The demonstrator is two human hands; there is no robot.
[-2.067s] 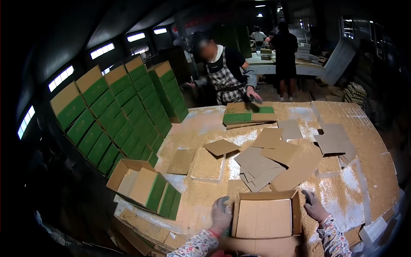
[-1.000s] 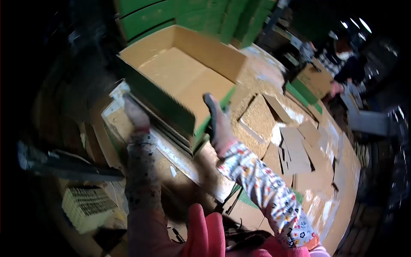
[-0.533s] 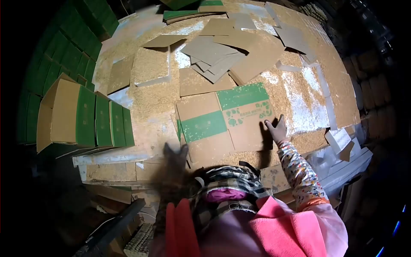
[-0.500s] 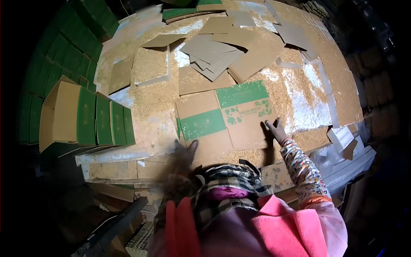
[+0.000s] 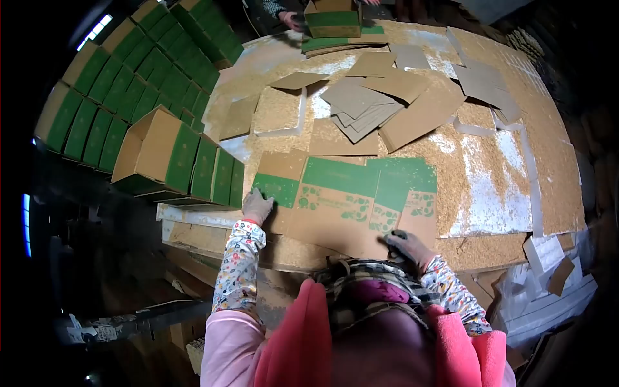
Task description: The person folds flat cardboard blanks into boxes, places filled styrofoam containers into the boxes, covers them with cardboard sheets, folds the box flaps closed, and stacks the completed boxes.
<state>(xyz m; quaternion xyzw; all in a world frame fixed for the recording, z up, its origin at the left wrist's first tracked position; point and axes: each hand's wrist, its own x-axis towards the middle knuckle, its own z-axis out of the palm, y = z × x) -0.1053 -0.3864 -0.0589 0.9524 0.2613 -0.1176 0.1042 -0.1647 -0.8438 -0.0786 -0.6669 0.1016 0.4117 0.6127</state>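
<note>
Flat, green-and-brown printed cardboard box blank (image 5: 332, 200) lies at the near edge of the wide, sawdust-strewn desk (image 5: 493, 193), right in front of the person. Looks like more than one layer; how many sheets can't be told.

Left hand (image 5: 258, 206), gloved, rests at the blank's left edge, fingers and thumb apart; pinching or just resting, can't tell. Right hand (image 5: 411, 248), gloved, is at the near edge toward the right, fingers bent; underside hidden, so grip can't be told either.

Handling, judged: light for its size, stiff across flat panels, weak along the creases, so it should hinge there if lifted from one side. Not fragile, but corners could crumple if squeezed. Gloves on dry board should hold okay; loose sawdust may make it slide. Best hold: opposite outer edges, thumbs on top and fingers under, close to creases but not on loose flaps.

Around it: loose grey-brown cardboard sheets (image 5: 361, 109) just beyond, open-topped green-and-brown cardboard box (image 5: 151, 145) to the left, taller stack of green-and-brown cardboard boxes (image 5: 122, 84) behind that. At the far edge, a co-worker's gloved hand (image 5: 291, 20) beside another green-and-brown box (image 5: 332, 22).
</note>
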